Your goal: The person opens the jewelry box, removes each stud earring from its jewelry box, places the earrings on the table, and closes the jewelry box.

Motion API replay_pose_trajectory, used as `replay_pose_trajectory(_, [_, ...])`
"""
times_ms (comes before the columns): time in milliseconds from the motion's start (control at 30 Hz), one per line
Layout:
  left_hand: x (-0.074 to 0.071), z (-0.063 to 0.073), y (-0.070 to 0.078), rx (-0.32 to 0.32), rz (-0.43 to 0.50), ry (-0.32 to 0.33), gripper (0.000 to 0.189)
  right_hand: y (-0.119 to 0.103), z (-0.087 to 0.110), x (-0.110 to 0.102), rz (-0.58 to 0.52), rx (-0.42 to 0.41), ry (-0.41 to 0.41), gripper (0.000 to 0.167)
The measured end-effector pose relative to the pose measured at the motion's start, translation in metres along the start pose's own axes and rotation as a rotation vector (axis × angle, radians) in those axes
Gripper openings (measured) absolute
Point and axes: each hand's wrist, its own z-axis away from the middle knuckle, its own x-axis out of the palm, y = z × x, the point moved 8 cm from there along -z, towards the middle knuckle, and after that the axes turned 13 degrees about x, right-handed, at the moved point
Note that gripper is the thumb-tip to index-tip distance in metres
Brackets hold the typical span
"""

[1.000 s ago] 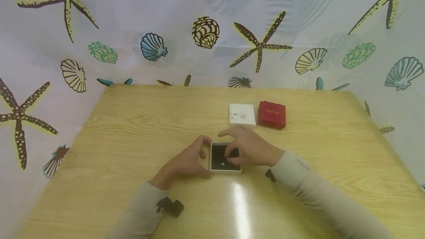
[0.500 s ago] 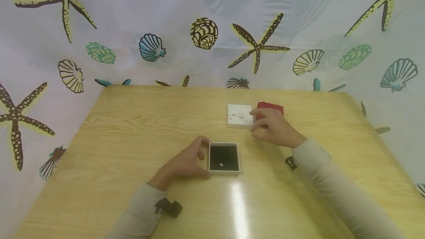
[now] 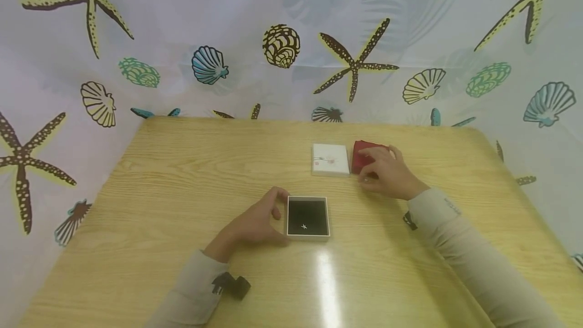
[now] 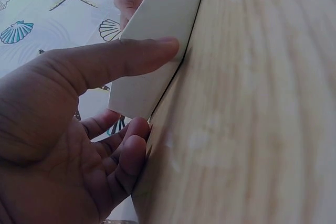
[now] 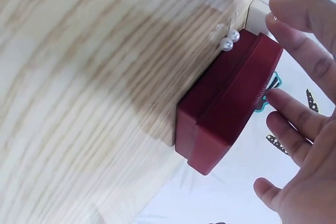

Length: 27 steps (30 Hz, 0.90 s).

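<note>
My left hand (image 3: 257, 221) rests beside the white open box (image 3: 307, 238). In the left wrist view the thumb (image 4: 152, 53) lies along the box's side wall (image 4: 155, 72), the other fingers loosely bent near its corner. A small white star-shaped piece (image 3: 304, 226) lies on the box's black lining. My right hand (image 3: 389, 173) is over the front of the red jewelry box (image 3: 362, 159). Its thumb and index fingertip pinch a tiny shiny piece (image 5: 274, 18), mostly hidden; the other fingers are spread. Two pearl earrings (image 5: 230, 40) lie on the table against the red box.
A white lid with a flower print (image 3: 330, 159) lies left of the red box. The wooden table (image 3: 191, 166) is backed by a cloth (image 3: 246, 9) printed with starfish and shells. A bright reflection runs down the table front.
My right hand has left the black-lined box and moved back and right to the red box, its thumb and index held together. The left hand stays beside the white box.
</note>
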Motion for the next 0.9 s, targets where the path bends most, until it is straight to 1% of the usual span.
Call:
replay_pose_trajectory(167, [0.000, 0.001, 0.001, 0.003, 0.002, 0.000, 0.091, -0.002, 0.001, 0.000, 0.069, -0.026, 0.024, 0.008])
replay_pose_trajectory(333, [0.000, 0.000, 0.001, 0.006, 0.002, -0.005, 0.091, -0.006, 0.003, 0.001, 0.176, -0.095, 0.081, 0.010])
replay_pose_trajectory(433, [0.000, 0.000, 0.002, 0.005, -0.002, -0.006, 0.090, -0.008, 0.004, 0.002, 0.215, -0.128, 0.105, 0.010])
replay_pose_trajectory(767, [-0.001, 0.000, 0.003, 0.020, 0.009, 0.002, 0.088, -0.004, 0.000, 0.006, 0.252, -0.139, 0.107, 0.009])
replay_pose_trajectory(900, [-0.002, 0.001, 0.003, 0.021, 0.004, 0.008, 0.089, -0.013, 0.002, -0.001, 0.209, -0.141, 0.136, 0.007])
